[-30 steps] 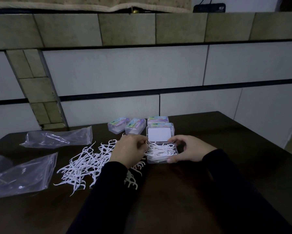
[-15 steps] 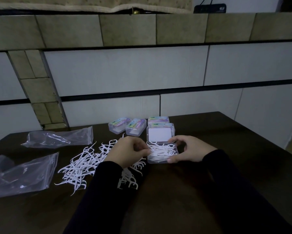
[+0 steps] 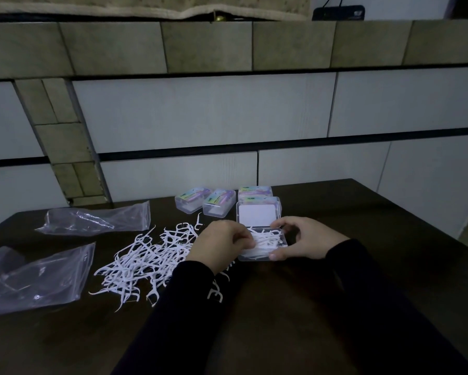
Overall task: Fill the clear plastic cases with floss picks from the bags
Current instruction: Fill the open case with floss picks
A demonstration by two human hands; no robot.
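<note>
Dim room, dark table (image 3: pixel 335 307). Open clear case (image 3: pixel 264 246) sits centre, lid up w/ white card inside, base part-filled w/ floss picks. Right hand (image 3: pixel 306 240) curls round case's right side, thumb at near edge, gripping it. Left hand (image 3: pixel 220 244), fingers bent at case's left edge over the picks; whether it pinches any, can't tell. Loose pile of picks (image 3: pixel 143 263) just left. Two bags (image 3: pixel 38 277) farther left. Closed cases (image 3: pixel 218 201) behind.
</note>
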